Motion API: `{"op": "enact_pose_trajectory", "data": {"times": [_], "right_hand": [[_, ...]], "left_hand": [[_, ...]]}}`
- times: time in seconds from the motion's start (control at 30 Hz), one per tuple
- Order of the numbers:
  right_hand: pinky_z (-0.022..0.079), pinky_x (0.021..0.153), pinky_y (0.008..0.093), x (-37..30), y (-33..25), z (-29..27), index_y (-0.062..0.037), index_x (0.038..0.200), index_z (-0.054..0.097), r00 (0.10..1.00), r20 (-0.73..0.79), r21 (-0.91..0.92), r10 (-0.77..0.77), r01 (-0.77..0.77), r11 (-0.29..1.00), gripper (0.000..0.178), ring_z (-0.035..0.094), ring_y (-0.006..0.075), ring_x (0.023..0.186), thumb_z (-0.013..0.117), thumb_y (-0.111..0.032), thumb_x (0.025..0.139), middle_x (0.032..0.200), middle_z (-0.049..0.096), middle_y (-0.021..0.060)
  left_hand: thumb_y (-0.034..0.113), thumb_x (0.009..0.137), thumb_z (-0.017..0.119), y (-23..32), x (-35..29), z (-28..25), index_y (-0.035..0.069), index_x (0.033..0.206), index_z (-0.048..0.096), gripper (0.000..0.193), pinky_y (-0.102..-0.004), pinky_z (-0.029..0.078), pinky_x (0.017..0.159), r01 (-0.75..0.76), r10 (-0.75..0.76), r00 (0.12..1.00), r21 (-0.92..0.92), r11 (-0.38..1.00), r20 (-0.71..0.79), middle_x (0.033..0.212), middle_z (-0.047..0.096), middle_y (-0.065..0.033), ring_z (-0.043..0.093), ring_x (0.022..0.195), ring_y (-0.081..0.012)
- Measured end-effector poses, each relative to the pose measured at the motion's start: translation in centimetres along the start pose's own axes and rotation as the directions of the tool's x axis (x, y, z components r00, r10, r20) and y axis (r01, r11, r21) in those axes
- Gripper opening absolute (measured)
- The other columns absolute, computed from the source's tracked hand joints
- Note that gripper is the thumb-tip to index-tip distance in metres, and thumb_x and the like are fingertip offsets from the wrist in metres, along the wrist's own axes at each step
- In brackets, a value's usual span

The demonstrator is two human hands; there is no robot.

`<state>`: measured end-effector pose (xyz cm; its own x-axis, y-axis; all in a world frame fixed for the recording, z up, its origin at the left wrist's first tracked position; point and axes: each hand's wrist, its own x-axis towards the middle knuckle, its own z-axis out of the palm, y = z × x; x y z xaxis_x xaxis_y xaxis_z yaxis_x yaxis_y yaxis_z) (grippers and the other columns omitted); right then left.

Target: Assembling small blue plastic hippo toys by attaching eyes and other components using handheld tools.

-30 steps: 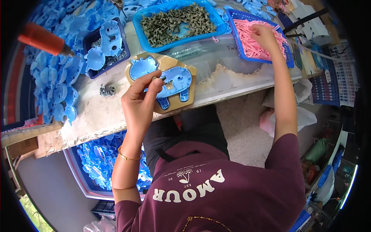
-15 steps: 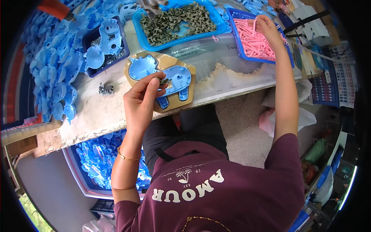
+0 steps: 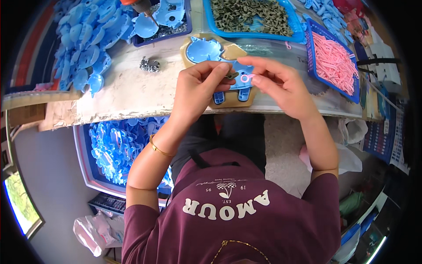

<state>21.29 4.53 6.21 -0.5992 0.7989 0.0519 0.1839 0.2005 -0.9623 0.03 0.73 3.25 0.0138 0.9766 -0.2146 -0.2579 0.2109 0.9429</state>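
Observation:
My left hand (image 3: 198, 90) pinches a small olive-green plastic part (image 3: 231, 75) between thumb and fingertips. In my right hand (image 3: 283, 88), thumb and fingers close on a pink plastic strip with a ring end (image 3: 245, 78); the ring points toward the olive part, a small gap apart. Both hands are above a blue animal-shaped half shell (image 3: 203, 50), which lies hollow side up in a tan holding block (image 3: 234, 53). My fingers cover part of the shell. Two of its legs show near the table's front edge.
A blue basket (image 3: 311, 61) of pink strips stands right, a blue tray (image 3: 212, 26) of olive parts behind. Back left, a power screwdriver (image 3: 141, 6) hangs over a dark screw tray (image 3: 189, 26). Blue shells (image 3: 81, 42) pile left; small metal pieces (image 3: 150, 65) lie nearby. A bin (image 3: 83, 160) sits below.
My right hand has come from the pink basket to the middle, bringing a pink strip to my left hand. The left still pinches the olive part. The view has shifted.

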Motion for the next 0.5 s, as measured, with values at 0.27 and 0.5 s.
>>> {"op": "enact_pose_trajectory", "data": {"times": [0.27, 0.5], "right_hand": [[0.048, 0.07, 0.0217, 1.0, 0.4, 2.5, -0.0031, 0.122, 0.061, 0.991, -0.097, 0.034, 0.089, -0.086, 0.996, 0.028, 0.061, 0.0062, 0.078, 0.069, -0.006, 0.095, 0.087, 0.067, 0.0005], [0.049, 0.069, 0.0223, 0.4, 0.6, 3.7, -0.0013, 0.106, 0.064, 0.968, -0.247, -0.112, 0.041, -0.071, 0.991, 0.017, 0.062, 0.0069, 0.075, 0.072, -0.007, 0.093, 0.085, 0.07, 0.0019]], "left_hand": [[0.018, 0.1, 0.067, -0.3, -0.3, -0.1, -0.006, 0.103, 0.072, 0.025, -0.0234, 0.06, 0.076, -0.041, 0.04, 0.999, -0.018, 0.999, -0.037, 0.092, 0.074, -0.0089, 0.071, 0.083, -0.0117], [0.018, 0.1, 0.067, -0.4, -0.6, 0.3, -0.005, 0.103, 0.072, 0.024, -0.0219, 0.058, 0.073, -0.068, 0.073, 0.994, 0.064, 0.996, -0.081, 0.089, 0.074, -0.0079, 0.071, 0.081, -0.0105]]}}
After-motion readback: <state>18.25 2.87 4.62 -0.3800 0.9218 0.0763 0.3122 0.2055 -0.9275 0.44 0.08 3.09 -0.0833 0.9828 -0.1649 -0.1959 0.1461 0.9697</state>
